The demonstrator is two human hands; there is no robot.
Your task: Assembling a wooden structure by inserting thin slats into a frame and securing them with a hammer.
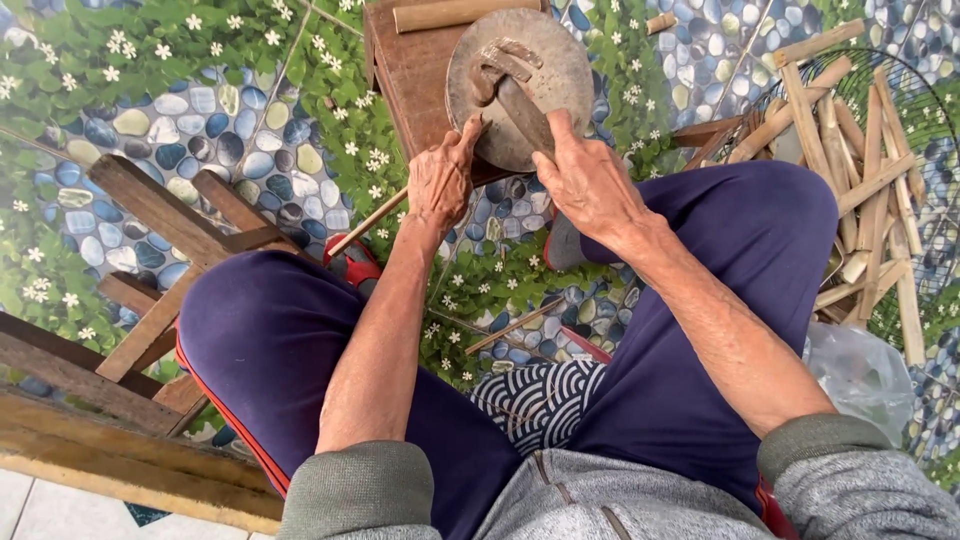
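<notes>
- Right hand [590, 185]: grip wrapped around the handle of a dark metal blade [522, 110], thumb laid along it; the blade lies flat across the round block.
- Left hand [440, 180]: fingers curled together, fingertips pressing on the near left edge of the round block; whether anything is pinched under them cannot be told.
- Round block [520, 85]: grey, worn, disc-shaped, sitting on top of a small brown wooden bench [415, 75], directly ahead of the knees.
- Bamboo stick [450, 14]: pale, lying across the far end of the bench, just beyond the round block.
- Split bamboo pieces [860, 170]: a loose heap of pale strips in a wire basket [935, 90], right of the right knee.
- Thin bamboo sliver [515, 325]: on the floor between the legs.
- Clear plastic bag [860, 375]: crumpled, beside the right thigh.
- Wooden frame [160, 215]: dark crossed slats, left of the left knee.
- Floor covering [200, 120]: printed with pebbles, green leaves and white flowers.
- Clothing: dark blue trousers [270, 330], grey sleeves.
</notes>
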